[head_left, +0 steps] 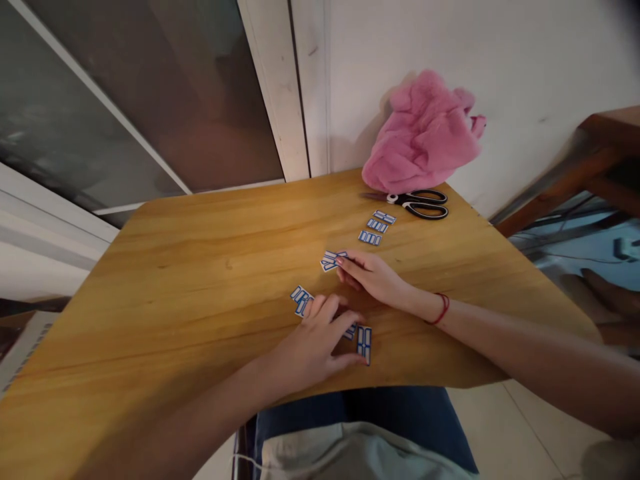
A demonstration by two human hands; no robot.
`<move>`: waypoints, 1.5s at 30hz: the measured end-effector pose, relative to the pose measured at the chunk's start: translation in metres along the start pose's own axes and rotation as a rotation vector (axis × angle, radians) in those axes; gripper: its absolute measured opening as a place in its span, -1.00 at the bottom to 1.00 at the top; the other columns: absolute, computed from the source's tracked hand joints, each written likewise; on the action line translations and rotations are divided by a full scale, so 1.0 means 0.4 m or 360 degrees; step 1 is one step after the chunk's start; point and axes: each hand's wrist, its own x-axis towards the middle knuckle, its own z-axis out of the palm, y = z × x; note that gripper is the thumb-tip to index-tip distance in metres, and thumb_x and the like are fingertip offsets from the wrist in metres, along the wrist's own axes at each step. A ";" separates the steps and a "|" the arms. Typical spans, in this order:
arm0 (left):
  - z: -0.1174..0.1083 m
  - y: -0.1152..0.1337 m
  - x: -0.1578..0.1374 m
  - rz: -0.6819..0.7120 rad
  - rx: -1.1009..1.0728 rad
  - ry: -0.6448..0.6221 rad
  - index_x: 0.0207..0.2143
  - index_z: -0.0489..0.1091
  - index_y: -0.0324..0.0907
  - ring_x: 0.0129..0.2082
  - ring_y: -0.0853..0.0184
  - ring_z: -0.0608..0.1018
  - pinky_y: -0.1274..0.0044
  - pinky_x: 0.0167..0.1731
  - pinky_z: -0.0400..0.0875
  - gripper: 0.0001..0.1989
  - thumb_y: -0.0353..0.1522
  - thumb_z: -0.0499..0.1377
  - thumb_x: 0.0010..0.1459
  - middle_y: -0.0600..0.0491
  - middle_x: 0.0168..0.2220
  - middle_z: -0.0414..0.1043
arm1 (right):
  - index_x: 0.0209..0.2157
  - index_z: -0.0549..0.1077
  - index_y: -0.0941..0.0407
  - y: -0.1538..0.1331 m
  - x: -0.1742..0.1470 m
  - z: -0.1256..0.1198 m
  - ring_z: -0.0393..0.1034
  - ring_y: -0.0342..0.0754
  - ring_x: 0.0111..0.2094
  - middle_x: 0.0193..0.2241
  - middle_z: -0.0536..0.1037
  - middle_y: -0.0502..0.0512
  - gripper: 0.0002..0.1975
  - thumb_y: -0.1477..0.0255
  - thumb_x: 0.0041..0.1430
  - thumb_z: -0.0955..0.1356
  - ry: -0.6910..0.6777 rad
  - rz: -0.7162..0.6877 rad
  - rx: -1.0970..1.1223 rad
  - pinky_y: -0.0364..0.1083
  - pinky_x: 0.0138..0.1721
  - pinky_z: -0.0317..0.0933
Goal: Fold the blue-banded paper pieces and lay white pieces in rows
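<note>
My right hand (373,275) pinches a few small white paper labels with blue borders (329,261), fanned out between thumb and fingers just above the table. Below it, my left hand (313,340) lies palm down with fingers spread over more such labels. Some of these labels (300,297) stick out past its fingertips, while others are partly covered by the hand. Near its thumb tip is a single upright label (365,343). Three more labels (377,226) lie in a short column farther back. Any print on them is too small to read.
Black-handled scissors (420,202) lie near the table's back right edge, blades pointing left. Behind them a pink plush cloth (425,137) rests against the wall. The wooden table (200,267) meets a sliding glass door (150,100) at the back left. A brown wooden piece of furniture (565,160) stands right.
</note>
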 end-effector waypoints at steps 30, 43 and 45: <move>-0.006 0.033 -0.012 0.0043 -0.0187 -0.0176 -0.31 0.32 -0.10 -0.06 0.24 0.29 0.35 -0.03 0.16 -0.92 -0.42 0.15 0.11 0.03 -0.15 0.30 | -0.53 0.26 0.14 0.005 0.002 0.000 0.08 -0.26 -0.62 -0.62 0.26 -0.08 -0.59 0.14 0.25 0.21 0.0120 -0.0011 0.0083 -0.20 -0.58 -0.02; -0.123 -0.079 0.019 -0.0572 -0.1456 0.0720 -0.41 0.19 -0.19 -0.49 0.50 0.44 0.60 -0.49 0.31 -0.75 -0.32 0.26 0.02 0.08 -0.28 0.42 | -0.53 0.26 0.14 0.007 -0.005 0.005 0.09 -0.24 -0.61 -0.63 0.29 -0.07 -0.62 0.18 0.27 0.19 0.0087 -0.0044 -0.0016 -0.18 -0.56 -0.03; -0.132 -0.090 0.023 -0.0631 -0.1617 0.0774 -0.43 0.16 -0.19 -0.52 0.51 0.43 0.62 -0.54 0.29 -0.72 -0.36 0.28 0.00 0.09 -0.31 0.44 | -0.53 0.26 0.14 0.008 -0.007 0.007 0.09 -0.24 -0.62 -0.62 0.30 -0.06 -0.62 0.18 0.27 0.19 0.0077 -0.0020 -0.0027 -0.18 -0.57 -0.04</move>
